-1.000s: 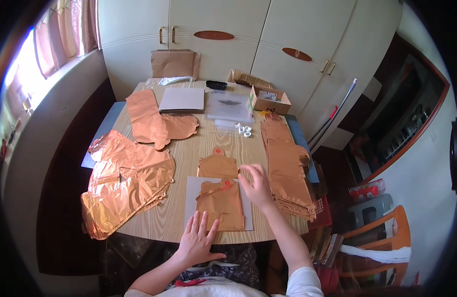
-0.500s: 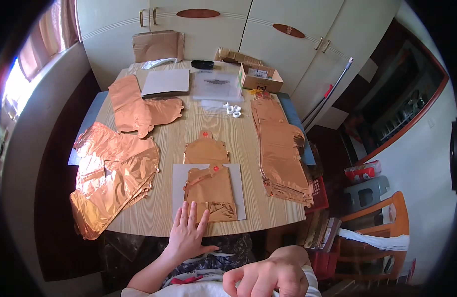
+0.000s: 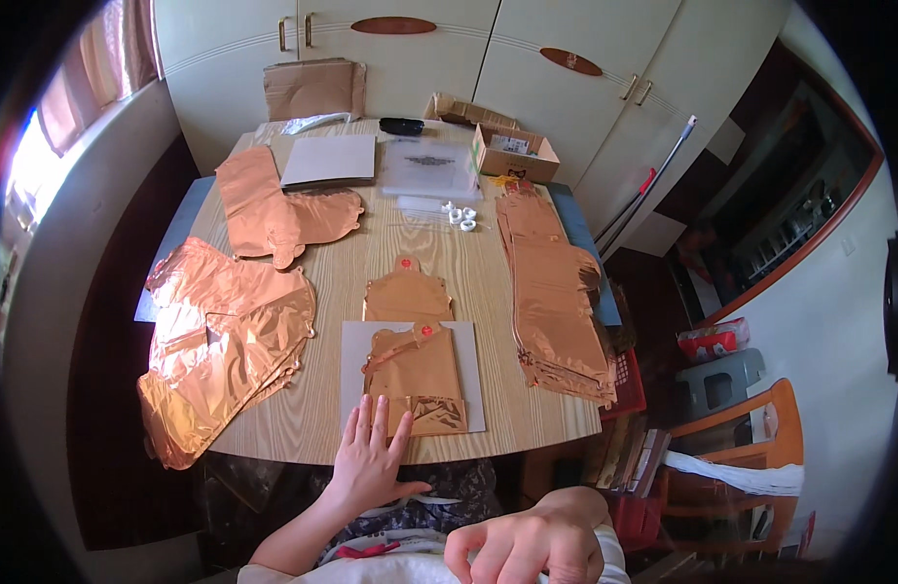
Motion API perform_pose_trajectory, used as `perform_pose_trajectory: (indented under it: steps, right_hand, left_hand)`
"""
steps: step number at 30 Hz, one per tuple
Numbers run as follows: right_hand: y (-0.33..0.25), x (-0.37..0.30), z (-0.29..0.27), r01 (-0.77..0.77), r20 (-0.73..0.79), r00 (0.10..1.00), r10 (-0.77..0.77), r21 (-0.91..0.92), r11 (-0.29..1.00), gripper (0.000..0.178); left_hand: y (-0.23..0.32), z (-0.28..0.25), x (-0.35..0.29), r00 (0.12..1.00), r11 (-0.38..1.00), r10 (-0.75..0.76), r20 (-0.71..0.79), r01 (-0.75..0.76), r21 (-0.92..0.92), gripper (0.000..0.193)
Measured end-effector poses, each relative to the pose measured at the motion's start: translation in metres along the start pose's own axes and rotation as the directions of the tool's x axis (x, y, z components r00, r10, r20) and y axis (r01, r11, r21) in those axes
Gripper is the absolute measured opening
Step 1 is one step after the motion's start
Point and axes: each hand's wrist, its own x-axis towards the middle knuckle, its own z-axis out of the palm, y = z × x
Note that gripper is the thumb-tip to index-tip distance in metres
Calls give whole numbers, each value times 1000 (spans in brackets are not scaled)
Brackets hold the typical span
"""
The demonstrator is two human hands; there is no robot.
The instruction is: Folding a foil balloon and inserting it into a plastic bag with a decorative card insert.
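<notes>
My left hand [image 3: 372, 459] lies flat with fingers spread, its fingertips on the lower left edge of a folded copper-coloured foil balloon [image 3: 410, 365]. That balloon rests on a pale grey card [image 3: 473, 375] at the table's near edge. Just beyond it lies another folded foil balloon [image 3: 406, 294], with a red round mark on its tab. Close to my body, at the bottom of the picture, my right hand [image 3: 529, 543] is closed with its fingers curled under. Its fingertips are hidden, so whatever it may hold cannot be made out.
Flat foil balloons lie in a shiny heap [image 3: 230, 336] at left, a pile [image 3: 274, 209] behind it and a stack [image 3: 551, 282] at right. Farther back are a grey card stack [image 3: 329, 161], clear plastic bags [image 3: 429, 167], white rings [image 3: 460, 216] and a cardboard box [image 3: 517, 154].
My right hand has shifted very slightly to the right. The left hand stays on the folded foil balloon, and the things on the table lie as before.
</notes>
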Motion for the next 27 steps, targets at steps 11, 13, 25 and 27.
perform_pose_trajectory:
  steps: [11,13,25,27]
  right_hand:
    - [43,-125,-168,-888,-885,442,146,-455,-66,43]
    - [55,-147,-191,-884,-908,395,137,-417,-213,43]
    - [62,-145,-237,-930,-930,342,135,-314,192,13]
    - [51,-147,-248,-932,-946,322,32,-311,186,13]
  left_hand:
    - [1,1,-2,999,1000,11,-45,-11,4,109]
    - [0,1,-2,998,1000,16,-67,-16,-3,108]
    - [-2,4,-5,997,1000,19,-69,-18,7,108]
    - [-2,3,-2,998,1000,22,-54,-22,7,107]
